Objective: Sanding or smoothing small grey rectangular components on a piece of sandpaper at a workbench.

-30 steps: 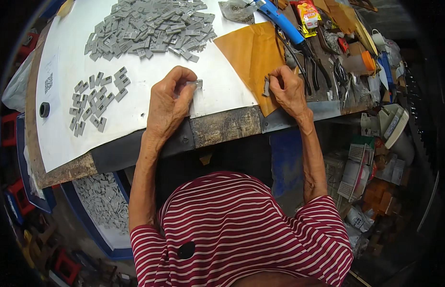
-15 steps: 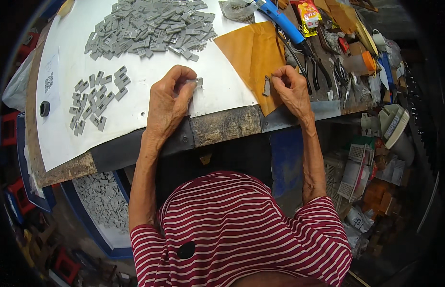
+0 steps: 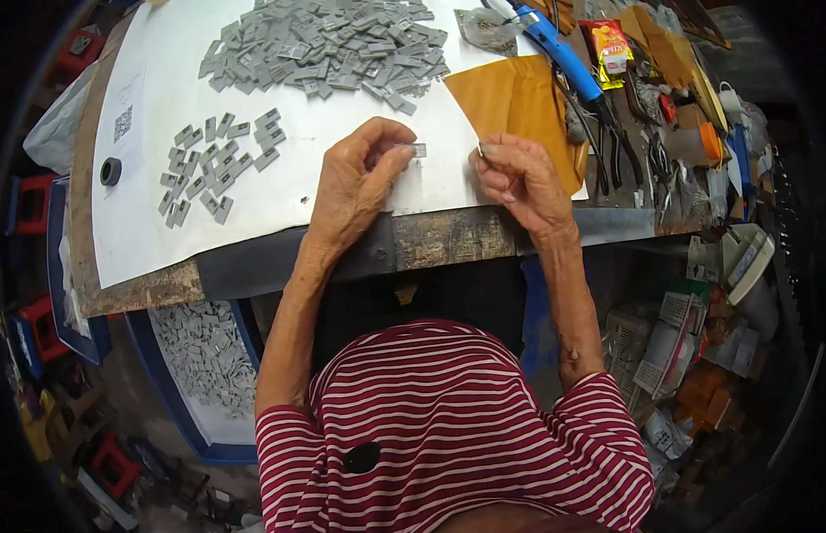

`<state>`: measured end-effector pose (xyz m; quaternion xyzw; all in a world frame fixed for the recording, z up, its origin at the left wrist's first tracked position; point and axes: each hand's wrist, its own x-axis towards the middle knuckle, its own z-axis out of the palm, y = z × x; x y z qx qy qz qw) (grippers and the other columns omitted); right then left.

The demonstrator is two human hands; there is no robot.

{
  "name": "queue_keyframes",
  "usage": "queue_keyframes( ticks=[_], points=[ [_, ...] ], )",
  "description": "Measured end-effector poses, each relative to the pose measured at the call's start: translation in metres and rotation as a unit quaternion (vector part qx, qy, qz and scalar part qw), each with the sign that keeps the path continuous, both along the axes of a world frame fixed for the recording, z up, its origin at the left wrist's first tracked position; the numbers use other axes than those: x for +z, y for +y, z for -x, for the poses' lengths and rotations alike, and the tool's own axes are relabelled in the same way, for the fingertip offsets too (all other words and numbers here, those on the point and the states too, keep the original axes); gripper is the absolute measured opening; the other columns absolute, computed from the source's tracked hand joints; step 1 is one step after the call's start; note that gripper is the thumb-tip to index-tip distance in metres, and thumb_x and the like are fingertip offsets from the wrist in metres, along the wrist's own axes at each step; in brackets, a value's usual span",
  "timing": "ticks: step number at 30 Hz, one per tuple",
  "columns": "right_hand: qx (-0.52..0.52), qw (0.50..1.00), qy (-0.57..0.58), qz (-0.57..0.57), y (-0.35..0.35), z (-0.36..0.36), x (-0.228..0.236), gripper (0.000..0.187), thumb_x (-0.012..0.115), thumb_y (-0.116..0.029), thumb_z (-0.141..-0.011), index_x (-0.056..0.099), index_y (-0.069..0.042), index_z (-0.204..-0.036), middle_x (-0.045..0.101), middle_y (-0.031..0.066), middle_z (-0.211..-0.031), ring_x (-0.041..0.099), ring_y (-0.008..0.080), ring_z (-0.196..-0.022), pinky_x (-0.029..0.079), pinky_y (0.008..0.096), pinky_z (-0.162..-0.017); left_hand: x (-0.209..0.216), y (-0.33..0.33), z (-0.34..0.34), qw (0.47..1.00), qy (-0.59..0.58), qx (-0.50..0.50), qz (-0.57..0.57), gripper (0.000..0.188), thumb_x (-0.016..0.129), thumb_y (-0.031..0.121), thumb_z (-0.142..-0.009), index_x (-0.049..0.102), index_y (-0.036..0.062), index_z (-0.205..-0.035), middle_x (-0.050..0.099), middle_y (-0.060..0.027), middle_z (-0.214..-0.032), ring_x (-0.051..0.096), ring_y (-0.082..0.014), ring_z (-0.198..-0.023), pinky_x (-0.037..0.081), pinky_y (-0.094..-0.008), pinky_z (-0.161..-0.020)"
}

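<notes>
My left hand (image 3: 364,169) is closed in a pinch on a small grey rectangular piece (image 3: 419,150), whose end sticks out past the fingertips above the white sheet. To the right, my right hand (image 3: 526,178) is also pinched, over the near edge of the brown paper (image 3: 510,98). A tiny dark thing (image 3: 481,151) shows at its fingertips, too small to name. Beyond my hands lies a large pile of similar grey pieces (image 3: 328,44). A smaller loose group of them (image 3: 219,164) is spread out left of my left hand.
A black ring (image 3: 111,171) stands at the sheet's left. Pliers (image 3: 624,151), a blue-handled tool (image 3: 559,53) and a clear bag of small parts (image 3: 486,34) crowd the right. Below the table's worn front edge (image 3: 448,238), a blue tray (image 3: 146,355) holds many grey pieces.
My right hand has moved left from the brown paper toward my left hand, with a tiny thing now at its fingertips. My left hand still pinches the grey piece. The view has shifted.
</notes>
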<state>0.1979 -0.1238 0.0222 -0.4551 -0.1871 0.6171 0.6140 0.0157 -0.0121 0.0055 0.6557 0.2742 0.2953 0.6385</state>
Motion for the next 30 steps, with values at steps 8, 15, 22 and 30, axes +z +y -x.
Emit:
queue_keyframes(
  ticks=[8, 15, 22, 30],
  points=[
    [-0.004, 0.999, 0.040, 0.015, 0.013, 0.012, -0.002, 0.010, 0.055, -0.008, -0.083, 0.054, 0.002, -0.085, 0.055, 0.0084, -0.075, 0.044, 0.0061, -0.053, 0.033, 0.0171, -0.042, 0.002, 0.002, 0.004, 1.000, 0.001, -0.021, 0.020, 0.014, 0.058, 0.008, -0.080, 0.059, -0.0009, -0.091, 0.054, 0.0002, -0.068, 0.046, -0.0046, -0.060, 0.038, -0.0185, -0.052],
    [-0.022, 0.997, -0.077, 0.015, 0.017, 0.025, 0.004, 0.008, 0.055, -0.007, -0.084, 0.053, 0.001, -0.085, 0.055, 0.0073, -0.074, 0.042, 0.0028, -0.050, 0.032, 0.0146, -0.038, 0.003, 0.001, 0.004, 0.999, 0.006, -0.033, 0.029, 0.017, 0.058, 0.006, -0.078, 0.059, -0.0016, -0.093, 0.056, -0.0033, -0.073, 0.050, -0.0074, -0.062, 0.042, -0.0209, -0.057],
    [-0.028, 0.995, -0.094, -0.001, 0.021, 0.033, 0.008, 0.008, 0.058, 0.000, -0.080, 0.054, 0.004, -0.086, 0.058, 0.0089, -0.069, 0.048, 0.0064, -0.050, 0.038, 0.0178, -0.041, 0.000, 0.002, 0.003, 0.999, 0.007, -0.038, 0.007, 0.018, 0.058, 0.006, -0.077, 0.059, -0.0014, -0.093, 0.057, -0.0043, -0.074, 0.051, -0.0095, -0.066, 0.044, -0.0223, -0.062],
    [0.010, 0.980, -0.200, 0.008, 0.024, 0.034, 0.001, 0.010, 0.061, -0.001, -0.078, 0.054, 0.003, -0.084, 0.058, 0.0064, -0.066, 0.050, 0.0059, -0.048, 0.039, 0.0171, -0.041, 0.002, 0.001, 0.005, 0.998, 0.022, -0.052, 0.011, 0.018, 0.057, 0.005, -0.076, 0.059, -0.0013, -0.092, 0.056, -0.0037, -0.072, 0.051, -0.0098, -0.066, 0.044, -0.0228, -0.062]
  ],
)
